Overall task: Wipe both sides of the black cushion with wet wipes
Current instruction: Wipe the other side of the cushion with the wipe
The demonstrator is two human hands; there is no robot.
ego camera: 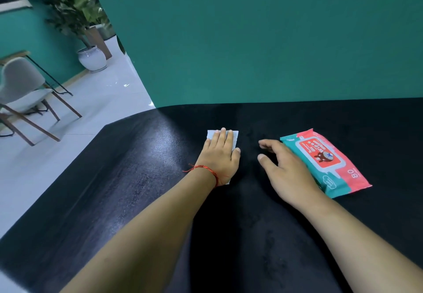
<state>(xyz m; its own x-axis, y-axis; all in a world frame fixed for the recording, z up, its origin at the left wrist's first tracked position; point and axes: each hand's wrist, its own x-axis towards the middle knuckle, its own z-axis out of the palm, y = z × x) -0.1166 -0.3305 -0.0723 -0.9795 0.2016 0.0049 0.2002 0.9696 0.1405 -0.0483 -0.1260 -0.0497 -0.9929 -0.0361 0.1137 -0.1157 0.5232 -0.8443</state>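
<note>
my left hand point(219, 157) lies flat on a white wet wipe point(234, 139), fingers straight and together, pressing it down onto the black cushion point(249, 235); i'm not gripping it, only pinning it under the palm. the wipe sits near the middle of the cushion, toward its 12 o'clock edge by the green wall point(251, 41). my right hand point(286, 171) is at 3 o'clock of the left, fingers loosely spread and holding nothing, just beside the pack of wipes point(325, 160), which lies on the cushion at its 3 o'clock; whether i touch the pack i cannot tell. i judge i'm in the wiping of the top face. faint mottled marks toward 6 o'clock may be damp patches, but how much is covered i can't say. the rest of this face, then flipping the cushion and wiping its underside, looks left to do.
</note>
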